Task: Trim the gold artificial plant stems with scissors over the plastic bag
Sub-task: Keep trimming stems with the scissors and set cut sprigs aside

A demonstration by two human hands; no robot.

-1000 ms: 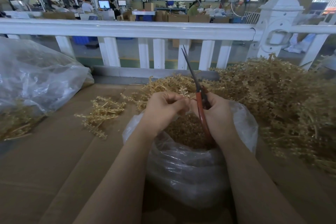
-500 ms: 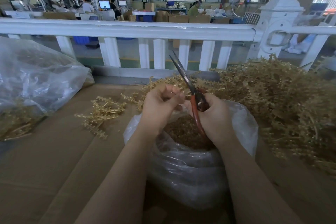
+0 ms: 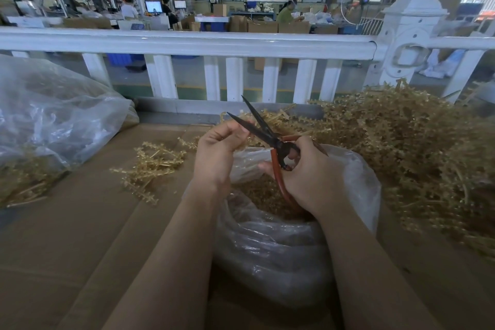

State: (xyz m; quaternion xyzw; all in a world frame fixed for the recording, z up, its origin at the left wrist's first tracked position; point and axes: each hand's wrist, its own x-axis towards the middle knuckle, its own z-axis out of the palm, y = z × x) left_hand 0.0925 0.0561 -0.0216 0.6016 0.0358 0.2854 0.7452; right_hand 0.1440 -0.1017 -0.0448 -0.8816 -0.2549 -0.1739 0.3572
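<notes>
Nearest the camera, two bare forearms reach forward over a clear plastic bag (image 3: 281, 257) that stands open on the brown cardboard surface (image 3: 67, 249); gold clippings fill its mouth. Above the bag the right hand (image 3: 308, 177) is curled round the red handles of the scissors (image 3: 270, 142) — the dark blades are spread apart and point up and to the left. The left hand (image 3: 217, 153) has its fingers curled, pinching a gold stem (image 3: 242, 139) just beside the lower blade; most of that stem is hidden by the fingers, so whether it lies between the blades cannot be told. To the left of the hands a few loose gold sprigs (image 3: 152, 169) lie on the cardboard. Farther left sits a second clear bag (image 3: 53, 120) with gold pieces under it. On the right a big heap of gold stems (image 3: 407, 158) rises against a white railing (image 3: 187, 44) — beyond it, a workshop with boxes and seated people.
</notes>
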